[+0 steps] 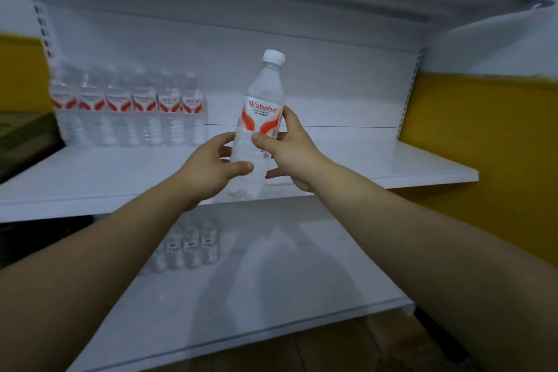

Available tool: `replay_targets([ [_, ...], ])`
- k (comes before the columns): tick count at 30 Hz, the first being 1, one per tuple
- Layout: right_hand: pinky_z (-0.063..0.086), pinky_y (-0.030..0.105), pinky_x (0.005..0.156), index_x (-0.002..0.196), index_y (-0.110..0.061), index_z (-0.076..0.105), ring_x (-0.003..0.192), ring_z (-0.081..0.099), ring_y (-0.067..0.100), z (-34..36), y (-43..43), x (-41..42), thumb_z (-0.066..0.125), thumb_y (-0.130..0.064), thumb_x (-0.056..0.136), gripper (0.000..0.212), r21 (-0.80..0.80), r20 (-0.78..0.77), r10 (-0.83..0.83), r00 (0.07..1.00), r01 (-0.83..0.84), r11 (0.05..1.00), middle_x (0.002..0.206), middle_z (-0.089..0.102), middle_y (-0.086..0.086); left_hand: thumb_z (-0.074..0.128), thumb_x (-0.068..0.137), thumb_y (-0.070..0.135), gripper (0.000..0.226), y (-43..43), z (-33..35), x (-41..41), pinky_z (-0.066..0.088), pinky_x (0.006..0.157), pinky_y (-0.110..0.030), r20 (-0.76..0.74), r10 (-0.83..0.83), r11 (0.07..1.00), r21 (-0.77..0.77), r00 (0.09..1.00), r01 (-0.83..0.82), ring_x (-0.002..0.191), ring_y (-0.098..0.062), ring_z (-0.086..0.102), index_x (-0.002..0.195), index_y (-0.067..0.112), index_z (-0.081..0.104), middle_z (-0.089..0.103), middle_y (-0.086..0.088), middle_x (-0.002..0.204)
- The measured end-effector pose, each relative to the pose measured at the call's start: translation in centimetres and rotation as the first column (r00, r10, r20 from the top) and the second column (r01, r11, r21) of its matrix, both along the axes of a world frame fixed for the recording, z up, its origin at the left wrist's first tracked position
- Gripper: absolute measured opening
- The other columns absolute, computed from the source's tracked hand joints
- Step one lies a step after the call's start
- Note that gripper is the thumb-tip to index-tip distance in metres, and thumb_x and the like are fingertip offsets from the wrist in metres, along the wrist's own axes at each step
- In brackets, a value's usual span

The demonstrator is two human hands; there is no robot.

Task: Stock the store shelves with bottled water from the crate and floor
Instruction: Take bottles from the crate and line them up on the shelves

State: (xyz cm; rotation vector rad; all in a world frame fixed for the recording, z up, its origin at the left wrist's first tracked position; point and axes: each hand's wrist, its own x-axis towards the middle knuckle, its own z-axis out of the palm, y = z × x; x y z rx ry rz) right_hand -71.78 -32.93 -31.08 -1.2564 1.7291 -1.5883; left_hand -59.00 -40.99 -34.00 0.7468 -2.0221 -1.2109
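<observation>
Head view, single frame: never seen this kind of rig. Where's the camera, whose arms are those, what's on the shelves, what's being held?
No machine here: a person wears one wide-angle camera on the head, looking forward and down, so the two bare arms are the wearer's own. The left hand grips the lower body of a clear plastic water bottle with a white cap and red-and-white label, and the right hand holds it at the label's lower edge. The bottle is roughly upright, in the air before the white middle shelf. At the back left of that shelf stands a row of matching labelled bottles. The white lower shelf carries a small group of clear bottles at its left, too blurred to read. Behind is a yellow wall.
</observation>
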Motion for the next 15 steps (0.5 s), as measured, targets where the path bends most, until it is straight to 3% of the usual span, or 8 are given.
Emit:
replay_targets([
  [3,0.051,0.049,0.086,0.148,-0.033,0.023,0.119,0.054,0.024,-0.6,-3.1,0.2,0.064,-0.016,0.093,0.071,-0.016,-0.030,0.029,0.999,-0.030,0.999,0.136,0.052,0.002,0.066,0.089,0.028,0.063,-2.8,-0.6,1.2,0.044,0.090,-0.033,0.149,0.087,0.996,-0.049,0.985,-0.081,0.111,-0.020,0.056,0.145,0.027,0.036,0.055,-0.001,0.135],
  [5,0.047,0.050,0.095,0.149,-0.034,0.021,0.117,0.052,0.018,-1.2,-5.2,-0.1,0.066,-0.015,0.092,0.075,-0.030,-0.073,0.029,0.997,-0.031,0.999,0.138,0.050,0.002,0.063,0.090,0.038,0.064,-4.8,-1.4,2.2,0.040,0.091,-0.032,0.306,0.136,0.990,-0.083,0.942,-0.116,0.119,-0.022,0.052,0.146,0.024,0.035,0.048,-0.003,0.143],
  [9,0.044,0.039,0.098,0.151,-0.034,0.020,0.108,0.048,0.009,-2.8,-9.1,-1.7,0.068,-0.013,0.090,0.080,-0.006,-0.111,0.074,0.991,-0.075,0.997,0.133,0.053,-0.001,0.055,0.091,0.050,0.066,-8.4,-3.4,4.2,0.033,0.106,-0.034,0.572,0.218,0.974,-0.173,0.790,-0.144,0.134,-0.025,0.041,0.146,0.019,0.037,0.037,-0.006,0.151],
  [11,0.041,0.034,0.097,0.151,-0.035,0.018,0.113,0.049,0.011,-3.8,-11.1,-2.6,0.066,-0.013,0.091,0.080,0.016,-0.125,0.089,0.988,-0.088,0.996,0.135,0.052,-0.001,0.051,0.092,0.052,0.067,-10.1,-4.3,4.6,0.026,0.111,-0.033,0.647,0.249,0.966,-0.216,0.720,-0.140,0.139,-0.024,0.034,0.146,0.016,0.035,0.033,-0.005,0.154],
  [15,0.039,0.041,0.105,0.153,-0.036,0.014,0.128,0.048,0.020,-4.8,-14.7,-4.1,0.065,-0.017,0.093,0.081,0.004,-0.106,0.071,0.992,-0.071,0.997,0.141,0.049,0.001,0.048,0.093,0.053,0.063,-13.0,-5.8,4.4,0.025,0.111,-0.031,0.679,0.296,0.953,-0.260,0.672,-0.156,0.139,-0.024,0.034,0.145,0.017,0.039,0.035,-0.004,0.153],
])
